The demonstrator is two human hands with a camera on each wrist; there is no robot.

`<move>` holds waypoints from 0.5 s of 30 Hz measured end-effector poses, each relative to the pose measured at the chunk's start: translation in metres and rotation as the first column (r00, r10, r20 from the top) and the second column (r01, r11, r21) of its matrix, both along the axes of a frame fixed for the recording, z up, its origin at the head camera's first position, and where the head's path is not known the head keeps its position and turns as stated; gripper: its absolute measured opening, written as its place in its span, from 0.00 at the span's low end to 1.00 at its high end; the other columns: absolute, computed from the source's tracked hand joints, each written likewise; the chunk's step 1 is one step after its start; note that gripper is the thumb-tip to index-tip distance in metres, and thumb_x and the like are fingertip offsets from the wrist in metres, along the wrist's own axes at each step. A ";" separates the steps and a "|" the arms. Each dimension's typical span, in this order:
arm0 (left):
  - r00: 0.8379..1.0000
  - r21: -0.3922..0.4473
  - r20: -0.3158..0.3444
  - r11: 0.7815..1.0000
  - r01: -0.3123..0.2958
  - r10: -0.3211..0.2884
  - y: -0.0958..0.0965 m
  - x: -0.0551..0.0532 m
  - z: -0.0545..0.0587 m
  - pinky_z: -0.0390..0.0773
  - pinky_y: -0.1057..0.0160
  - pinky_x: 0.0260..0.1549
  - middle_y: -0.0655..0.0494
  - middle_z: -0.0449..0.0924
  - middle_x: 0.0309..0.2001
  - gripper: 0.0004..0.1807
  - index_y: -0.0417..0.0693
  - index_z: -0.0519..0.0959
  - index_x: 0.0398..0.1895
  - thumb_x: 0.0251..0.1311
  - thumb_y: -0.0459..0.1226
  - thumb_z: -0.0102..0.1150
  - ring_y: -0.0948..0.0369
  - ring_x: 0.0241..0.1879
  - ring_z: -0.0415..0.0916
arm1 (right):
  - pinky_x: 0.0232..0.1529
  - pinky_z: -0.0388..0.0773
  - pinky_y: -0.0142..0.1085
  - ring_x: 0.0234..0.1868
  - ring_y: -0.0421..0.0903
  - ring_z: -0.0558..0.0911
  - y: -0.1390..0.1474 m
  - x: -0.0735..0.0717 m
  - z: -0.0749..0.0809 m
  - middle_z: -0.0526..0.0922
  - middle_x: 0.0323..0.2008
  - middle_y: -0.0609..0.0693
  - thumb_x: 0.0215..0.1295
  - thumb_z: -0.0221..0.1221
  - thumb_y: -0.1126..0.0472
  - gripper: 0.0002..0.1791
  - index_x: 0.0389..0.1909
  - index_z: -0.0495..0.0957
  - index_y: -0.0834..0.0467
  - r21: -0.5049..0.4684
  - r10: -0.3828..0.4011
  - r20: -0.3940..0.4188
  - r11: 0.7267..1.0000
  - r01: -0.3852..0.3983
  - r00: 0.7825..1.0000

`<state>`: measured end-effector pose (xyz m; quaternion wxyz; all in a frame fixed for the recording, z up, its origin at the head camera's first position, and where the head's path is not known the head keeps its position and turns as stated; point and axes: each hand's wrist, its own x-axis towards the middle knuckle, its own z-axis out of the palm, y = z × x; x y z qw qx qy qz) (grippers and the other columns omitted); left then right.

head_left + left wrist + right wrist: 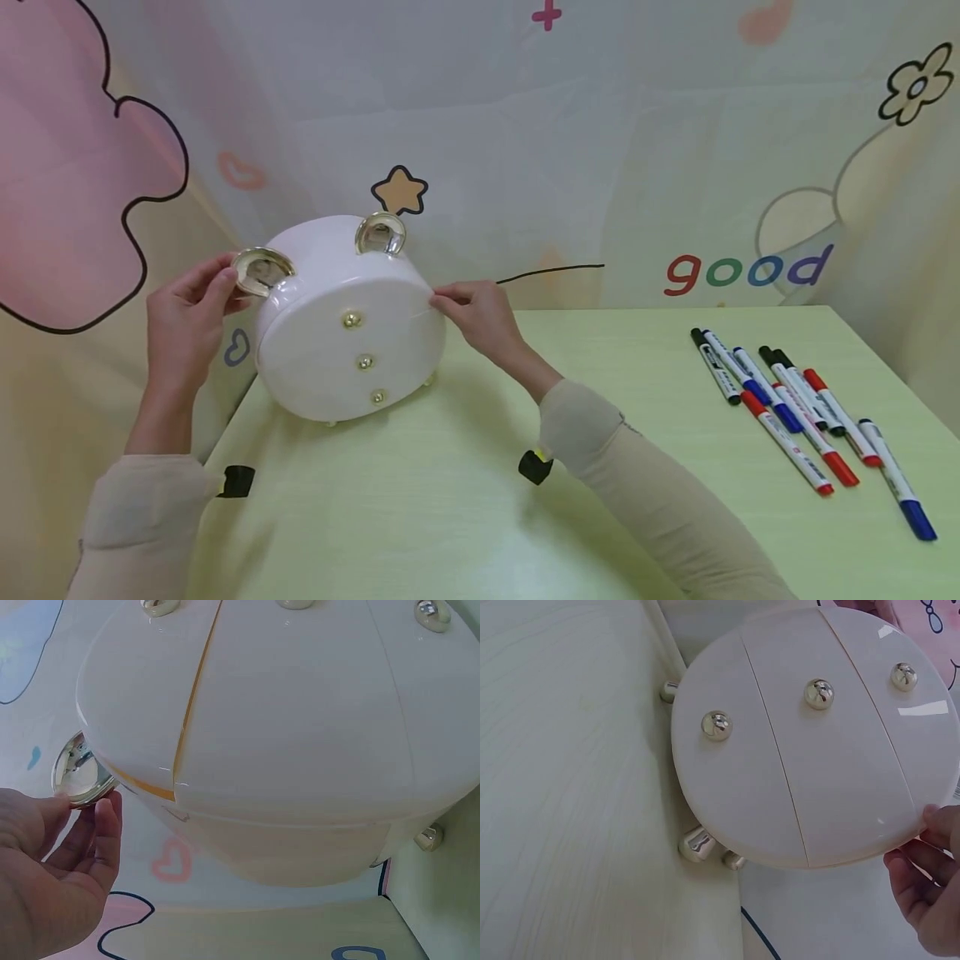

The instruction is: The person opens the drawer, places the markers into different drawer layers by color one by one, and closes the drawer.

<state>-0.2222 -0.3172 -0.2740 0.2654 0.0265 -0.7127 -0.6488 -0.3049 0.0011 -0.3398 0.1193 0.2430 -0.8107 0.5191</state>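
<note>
A white oval drawer box [311, 358] with three round gold knobs down its front stands on the table at an angle. Two shiny gold ears rise from its top. My left hand [183, 325] pinches the left ear [262, 271] between thumb and fingers; the right ear [381, 233] is untouched. At the box's right edge, near the upper seam, my right hand [480, 321] pinches the rim, thumb at the front and fingers behind. In the left wrist view, an orange-toned gap [184, 742] runs along the top drawer [135, 690]. Small gold feet [697, 844] show beneath the box.
Several markers [787, 417] with black, blue and red caps lie loosely grouped on the right of the pale green table [420, 517]. A printed cloth backdrop [487, 125] hangs close behind the box. Dark small blocks [536, 467] sit at both wrists.
</note>
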 end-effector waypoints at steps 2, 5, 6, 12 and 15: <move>1.000 0.006 -0.015 1.000 0.012 -0.011 0.002 0.001 0.000 0.81 0.75 0.35 0.63 0.86 0.40 0.19 0.34 0.81 0.61 0.69 0.33 0.64 0.68 0.33 0.84 | 0.40 0.82 0.37 0.41 0.48 0.87 0.003 0.003 0.001 0.90 0.44 0.56 0.70 0.67 0.60 0.12 0.48 0.89 0.62 0.012 -0.001 -0.009 1.000 0.001 1.000; 1.000 -0.015 -0.017 1.000 0.015 -0.015 0.005 0.003 0.000 0.81 0.75 0.35 0.64 0.86 0.40 0.20 0.33 0.80 0.61 0.69 0.33 0.64 0.68 0.33 0.84 | 0.41 0.82 0.38 0.41 0.48 0.87 0.008 0.005 0.001 0.90 0.44 0.56 0.70 0.67 0.61 0.12 0.48 0.89 0.63 0.019 -0.001 -0.016 1.000 0.001 1.000; 1.000 -0.023 -0.014 1.000 0.017 -0.018 0.006 0.003 0.000 0.81 0.75 0.35 0.65 0.86 0.40 0.20 0.33 0.80 0.62 0.69 0.33 0.64 0.68 0.33 0.84 | 0.41 0.82 0.38 0.41 0.49 0.87 0.009 0.006 0.001 0.90 0.43 0.56 0.70 0.67 0.61 0.11 0.48 0.89 0.63 0.019 -0.002 -0.019 1.000 0.003 1.000; 0.999 -0.094 -0.041 0.995 0.025 -0.029 0.011 0.007 0.001 0.81 0.75 0.35 0.66 0.86 0.39 0.20 0.31 0.80 0.61 0.69 0.32 0.64 0.69 0.33 0.85 | 0.40 0.83 0.38 0.41 0.49 0.88 0.016 0.010 -0.001 0.90 0.42 0.56 0.69 0.67 0.61 0.11 0.47 0.89 0.64 0.011 -0.005 -0.044 1.000 0.005 0.999; 0.999 -0.196 -0.050 0.981 -0.013 0.003 0.015 0.007 0.001 0.81 0.75 0.35 0.68 0.85 0.39 0.19 0.29 0.80 0.60 0.71 0.32 0.62 0.71 0.32 0.84 | 0.40 0.84 0.40 0.41 0.50 0.88 0.020 0.013 -0.001 0.90 0.42 0.56 0.69 0.67 0.61 0.11 0.46 0.89 0.64 0.008 -0.005 -0.060 1.000 0.006 0.998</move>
